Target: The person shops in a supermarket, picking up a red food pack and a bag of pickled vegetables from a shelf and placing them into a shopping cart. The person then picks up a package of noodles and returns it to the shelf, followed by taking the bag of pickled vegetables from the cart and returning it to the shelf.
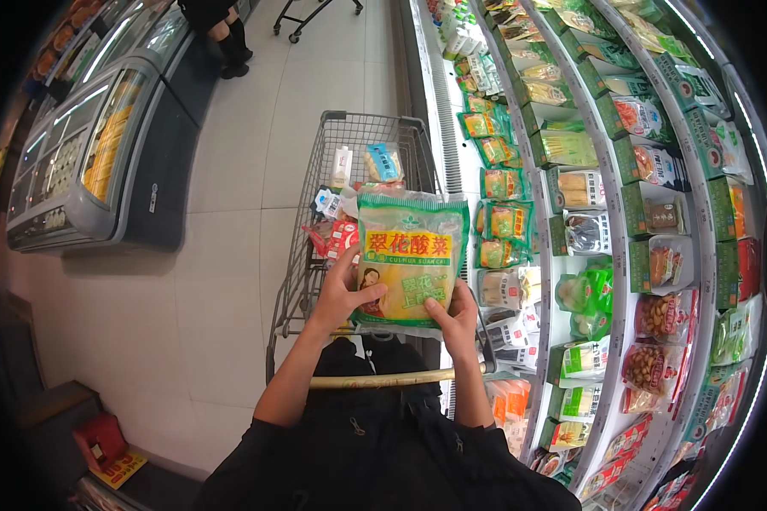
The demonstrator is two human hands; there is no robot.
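A green and yellow bag of pickled cabbage (411,260) is held upright in front of me, its printed face toward the camera. My left hand (345,294) grips its left edge, thumb lying across the front. On the lower right side, my right hand (453,317) clasps the bag with its thumb pressed on the front; the fingers behind are partly hidden. Beneath and beyond the bag stands a wire shopping cart (320,183) with several packages in it, among them a blue-labelled pack (383,162) and a red pack (343,238).
Refrigerated shelves (562,77) with several rows of packaged food run along the right. Similar green and yellow bags (503,220) lie on the nearest shelf. A freezer case (136,162) stands at left. Farther up the aisle are a person's legs (233,47) and another cart (296,32).
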